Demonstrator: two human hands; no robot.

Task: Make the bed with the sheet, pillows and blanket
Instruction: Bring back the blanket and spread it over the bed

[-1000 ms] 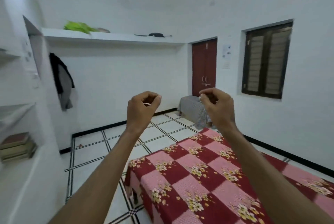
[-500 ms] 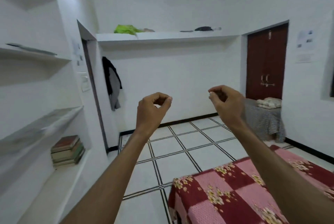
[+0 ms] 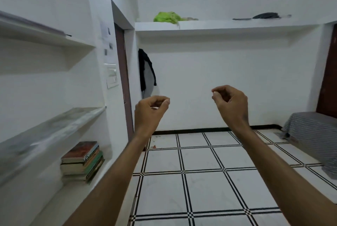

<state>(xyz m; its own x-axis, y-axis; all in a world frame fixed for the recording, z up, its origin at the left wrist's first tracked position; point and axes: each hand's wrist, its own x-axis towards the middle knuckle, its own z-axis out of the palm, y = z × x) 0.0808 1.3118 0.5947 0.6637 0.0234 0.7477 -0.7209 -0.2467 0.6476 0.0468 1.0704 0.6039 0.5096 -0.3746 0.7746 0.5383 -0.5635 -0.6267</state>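
Facing away from the bed, left hand (image 3: pixel 149 109) and right hand (image 3: pixel 230 101) raised, fingers (image 3: pixel 216 96) curled, holding nothing. Risks wasted searching: no sheet, pillows or blanket visible. Could trip, bed unseen behind.

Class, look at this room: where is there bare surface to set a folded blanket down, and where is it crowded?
Free: the tiled floor between the wall shelves and the grey covered stand; the grey middle shelf; the lower shelf right of the stacked books. Crowded: the high ledge around the green cloth and dark item.
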